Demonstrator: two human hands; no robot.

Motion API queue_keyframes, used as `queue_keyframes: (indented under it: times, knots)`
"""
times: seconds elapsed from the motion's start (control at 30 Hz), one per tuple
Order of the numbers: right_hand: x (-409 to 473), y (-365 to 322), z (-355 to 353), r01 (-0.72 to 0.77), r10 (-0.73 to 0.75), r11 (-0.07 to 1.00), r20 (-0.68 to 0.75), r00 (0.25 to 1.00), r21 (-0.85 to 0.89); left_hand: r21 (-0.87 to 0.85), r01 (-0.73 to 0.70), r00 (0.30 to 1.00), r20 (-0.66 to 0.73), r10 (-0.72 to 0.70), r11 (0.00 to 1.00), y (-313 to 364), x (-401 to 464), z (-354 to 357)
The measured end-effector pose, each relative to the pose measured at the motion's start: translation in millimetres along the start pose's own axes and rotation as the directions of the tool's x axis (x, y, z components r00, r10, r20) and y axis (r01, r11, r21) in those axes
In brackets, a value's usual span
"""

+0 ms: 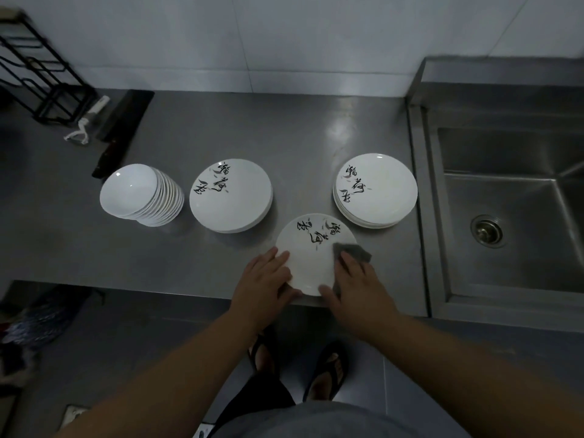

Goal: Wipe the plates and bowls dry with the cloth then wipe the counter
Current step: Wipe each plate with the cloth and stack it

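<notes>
**One plate under the cloth, stacks waiting**

You have a single plate (311, 257) at the front edge of the tabletop (189, 263), and you are in the drying step. Your left hand (264, 279) steadies the plate's left rim, fingers laid fairly flat on top and thumb at the near edge. Your right hand (355, 279) presses the grey cloth (354, 251) onto the plate's right side, fingers spread over it; whether they curl round the cloth I cannot tell.

Next, I judge, you need to sweep the cloth across the whole face, then set this plate on a stack. A plate stack sits to the right (376, 191), just beside the sink (505, 222), and another lies behind and to the left (230, 196). The bowls (140, 194) stand stacked further left, apparently yet to be wiped.

Mind the edge: the plate slightly overhangs it, so a hard push could tip it off. A dark knife (120, 128) and a white peeler (85, 124) lie by the black rack (41, 74) at the back left, well apart from your work.
</notes>
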State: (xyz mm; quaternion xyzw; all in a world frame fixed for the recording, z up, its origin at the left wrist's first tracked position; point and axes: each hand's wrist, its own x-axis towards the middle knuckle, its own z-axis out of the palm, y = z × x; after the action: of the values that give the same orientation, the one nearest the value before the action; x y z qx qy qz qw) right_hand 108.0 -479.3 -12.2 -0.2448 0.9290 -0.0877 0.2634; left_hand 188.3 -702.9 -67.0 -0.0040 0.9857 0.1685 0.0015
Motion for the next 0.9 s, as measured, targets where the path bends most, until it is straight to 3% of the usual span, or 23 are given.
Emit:
queue_keyframes:
  times: [0.1, 0.27, 0.4, 0.53, 0.63, 0.77, 0.9]
  knots:
    - [40, 12, -18, 0.055, -0.058, 0.997, -0.062, 0.996, -0.045, 0.009, 0.018, 1.000, -0.019, -0.018, 1.000, 2, -1, 3]
    - [20, 14, 4, 0.074, -0.074, 0.997, 0.026, 0.997, 0.021, 0.110, 0.066, 0.996, -0.073, -0.058, 0.992, 20, -4, 1]
    - [-13, 21, 9, 0.150, -0.155, 0.988, 0.140, 0.978, 0.044, 0.162, -0.004, 0.999, 0.046, -0.003, 0.987, 23, 6, -12]
    - [27, 45, -16, 0.193, -0.191, 0.981, 0.053, 0.980, -0.035, 0.144, -0.067, 0.987, 0.158, 0.044, 0.987, 1, 11, -21]
    - [46, 41, -20, 0.160, -0.160, 0.987, -0.001, 0.987, 0.010, 0.151, -0.055, 0.990, 0.137, 0.034, 0.987, 2, 11, -17]
    - [1, 10, 9, 0.064, -0.066, 0.987, 0.008, 0.998, 0.150, 0.157, -0.006, 0.995, 0.098, -0.010, 0.988, 12, 9, -10]
    - [0, 21, 4, 0.106, -0.109, 0.992, 0.037, 0.993, 0.064, 0.166, -0.040, 0.998, 0.049, 0.032, 0.985, 10, 3, -5]
